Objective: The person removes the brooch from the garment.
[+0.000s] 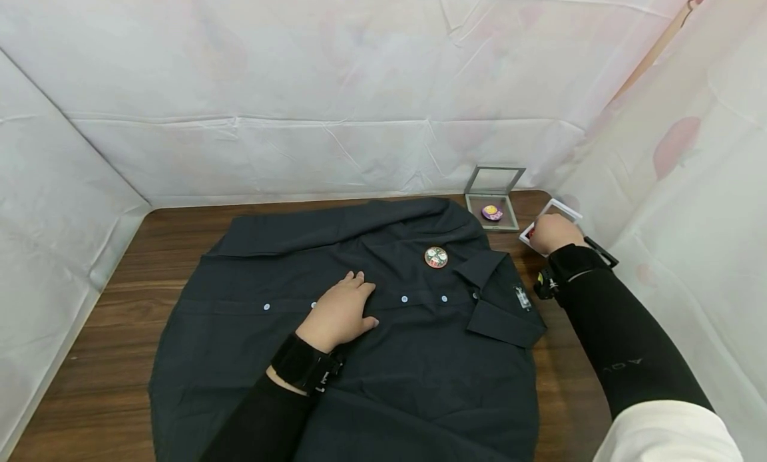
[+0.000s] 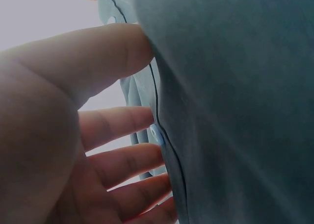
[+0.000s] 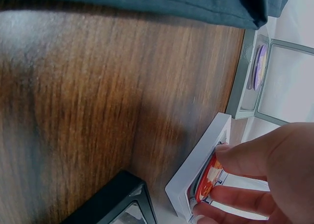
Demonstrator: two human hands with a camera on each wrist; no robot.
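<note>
A dark button-up shirt lies spread on the wooden table, its collar toward the right. My left hand rests on the shirt front with fingers extended, over the button line; in the left wrist view its fingertips touch the cloth beside a pale button. At the far right, my right hand reaches into a white box. There its thumb and fingers pinch the edges of a round red badge. Another round badge, with a patterned face, sits on the shirt's upper chest.
Behind the collar stands a grey box with its clear lid raised, a purple-and-yellow badge inside. A black-framed box is near the white one. A small shiny clip-like piece lies by the collar. White curtains enclose the table.
</note>
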